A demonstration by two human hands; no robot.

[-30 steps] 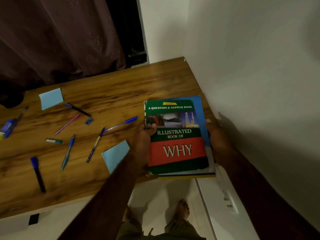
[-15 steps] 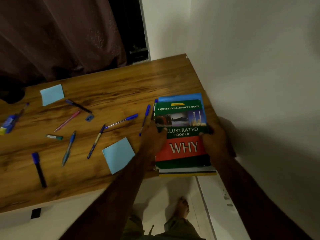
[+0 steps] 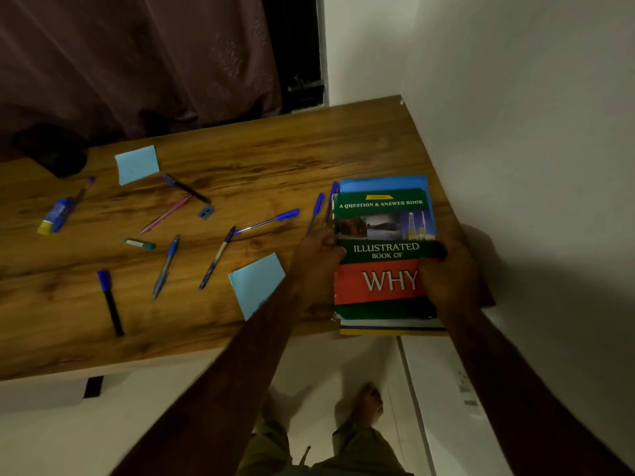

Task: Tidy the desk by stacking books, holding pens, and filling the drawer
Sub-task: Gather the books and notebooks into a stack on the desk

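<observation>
Table (image 3: 240, 159): wood-grain top, warm brown with dark streaks, flat and matte; its right edge runs along a plain white wall (image 3: 532, 149), its near edge is straight with pale floor below.
Book stack (image 3: 383, 214): at the near right corner of the table, close to the wall; the top one is a glossy rectangular cover in green, red and black bands reading "ILLUSTRATED BOOK OF WHY", over a blue cover showing at the far end and a yellow-edged one at the near end; the near end juts slightly past the table edge.
Left hand (image 3: 318, 259): fingers curled on the stack's left edge, thumb on the cover.
Right hand (image 3: 450, 273): fingers wrapped over the stack's right side, covering part of the title.
Pens: two blue-capped pens (image 3: 318, 209) lie just beside the stack's left edge; slim plastic barrels scatter across the middle, among them a clear blue-capped pen (image 3: 271, 219), a pink pen (image 3: 165, 214), a blue pen (image 3: 166, 266) and a black marker with blue cap (image 3: 110, 302).
Paper: two pale blue square notes, the near note (image 3: 256, 286) by the left forearm, the far note (image 3: 137, 164) farther left.
Small items: a blue sharpener (image 3: 205, 211), a teal eraser (image 3: 139, 243), a blue-and-yellow glue stick (image 3: 56, 214) at far left.
Open room: bare wood on the far half of the table, and along the near left edge.
Backdrop: dark maroon curtain (image 3: 137, 56), soft folds.
</observation>
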